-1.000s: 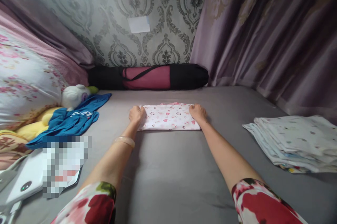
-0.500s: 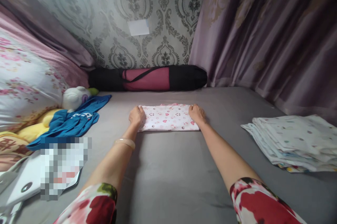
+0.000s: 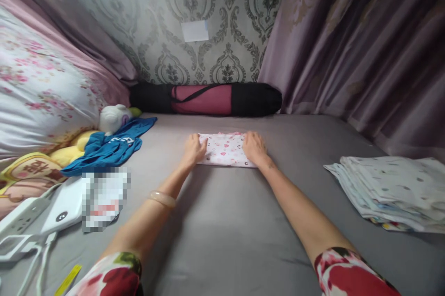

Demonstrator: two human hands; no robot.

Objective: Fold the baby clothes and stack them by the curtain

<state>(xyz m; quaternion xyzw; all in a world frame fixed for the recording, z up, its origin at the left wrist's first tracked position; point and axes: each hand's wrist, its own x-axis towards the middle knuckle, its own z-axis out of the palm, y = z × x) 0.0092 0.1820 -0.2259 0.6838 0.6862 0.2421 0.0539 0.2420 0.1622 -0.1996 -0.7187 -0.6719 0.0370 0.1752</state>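
Note:
A folded white cloth (image 3: 225, 150) printed with pink hearts and small figures lies flat on the grey bed sheet. My left hand (image 3: 194, 150) grips its left end, thumb resting on top. At the opposite end, my right hand (image 3: 256, 148) is closed over the cloth, fingers curled down on the right side. Both hands hide the cloth's short edges. A bit of pink trim shows along its far edge.
To the right lies a stack of folded pale cloths (image 3: 389, 189). A black and maroon long bag (image 3: 205, 99) rests against the wall. On the left are a blue garment (image 3: 107, 147), plush toys, a white power bank (image 3: 66, 203) and a power strip (image 3: 21, 217) with cables.
The view has turned slightly left. My hands are closer together on the cloth, the right lying further over it, and the cloth looks narrower between them.

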